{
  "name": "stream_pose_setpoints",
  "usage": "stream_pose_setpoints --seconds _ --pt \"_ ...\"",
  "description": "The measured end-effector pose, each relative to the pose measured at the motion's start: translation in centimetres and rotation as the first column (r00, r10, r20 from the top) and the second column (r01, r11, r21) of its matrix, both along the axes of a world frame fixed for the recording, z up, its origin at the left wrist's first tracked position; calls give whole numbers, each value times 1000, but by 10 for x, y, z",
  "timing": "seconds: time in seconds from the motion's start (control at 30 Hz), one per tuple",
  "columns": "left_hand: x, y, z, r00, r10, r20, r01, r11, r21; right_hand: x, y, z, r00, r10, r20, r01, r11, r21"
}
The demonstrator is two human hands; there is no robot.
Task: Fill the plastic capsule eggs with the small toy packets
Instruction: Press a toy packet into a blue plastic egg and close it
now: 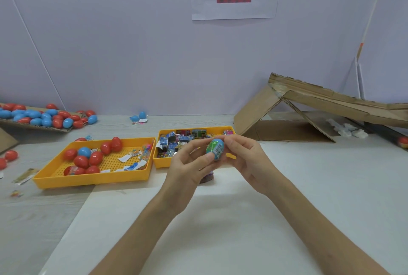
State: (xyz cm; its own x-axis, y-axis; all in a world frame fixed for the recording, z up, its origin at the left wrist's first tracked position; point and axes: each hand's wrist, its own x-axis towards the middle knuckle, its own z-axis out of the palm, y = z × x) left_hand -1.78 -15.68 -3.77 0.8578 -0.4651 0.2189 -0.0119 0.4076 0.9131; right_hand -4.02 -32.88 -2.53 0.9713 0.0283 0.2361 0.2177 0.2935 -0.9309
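Capsule eggs (81, 161) are shown in the left yellow tray (88, 178), toy packets (174, 144) in the right tray (163, 162), and, nearer, a blue egg (215, 149) is pinched between left hand (187, 168) and right hand (242, 160); a printed packet, seemingly at its seam, could be trapped, leaving the halves unclosed.

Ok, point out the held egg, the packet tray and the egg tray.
held egg (215, 149): head view, middle of its wrapped shell.
packet tray (162, 162): head view, front wall, left part.
egg tray (88, 181): head view, front wall.
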Motion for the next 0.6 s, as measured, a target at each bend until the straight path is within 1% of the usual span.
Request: stream_pose_setpoints --seconds 0.07,0.13,0.2,0.3,0.6 --pt "1 1 0 995 -72 -64 67 995 -78 -1 1 0 999 37 18 -37 999 -11" --pt "1 2 2 989 -118 -94 106 987 -124 -1 2 -2 999 27 33 -25 999 -44" --pt "0 2 3 988 -135 -74 128 988 -91 0 1 -2 999 3 47 -1 999 -52" --pt "-1 1 3 993 -118 -31 118 993 4 -1 -2 -1 996 22 84 -19 999 -32" --pt "-1 2 2 991 -132 11 131 990 53 -1 -7 0 992 79 101 -80 997 4"
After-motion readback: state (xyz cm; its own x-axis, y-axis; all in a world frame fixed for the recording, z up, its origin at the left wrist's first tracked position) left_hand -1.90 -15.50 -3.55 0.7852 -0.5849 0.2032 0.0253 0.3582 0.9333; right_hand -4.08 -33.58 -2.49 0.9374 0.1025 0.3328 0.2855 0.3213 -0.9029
